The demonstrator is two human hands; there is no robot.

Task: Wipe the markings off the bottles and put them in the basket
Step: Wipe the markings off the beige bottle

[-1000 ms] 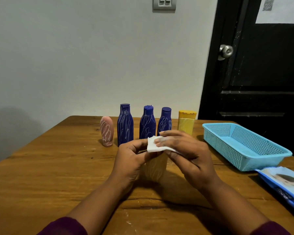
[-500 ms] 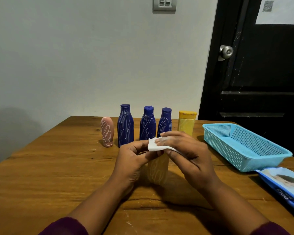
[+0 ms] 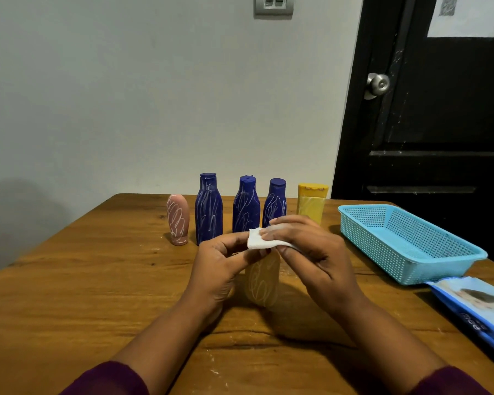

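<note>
Wooden table [image 3: 97, 280] against a grey wall: the left hand [image 3: 223, 269] and right hand [image 3: 311, 252] each pinch a white wipe [image 3: 258, 239] just above a scribbled pale yellow bottle [image 3: 261, 283] standing between them. Five more bottles [image 3: 208, 212] stand behind; the blue basket [image 3: 405, 240] sits further right

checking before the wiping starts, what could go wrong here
Both the left hand and right hand pinch the wipe, so the scribbled yellow bottle beneath looks unheld; rubbing it might tip it. The hands also sit close in front of the blue bottles, so a wide stroke could knock one over.
</note>
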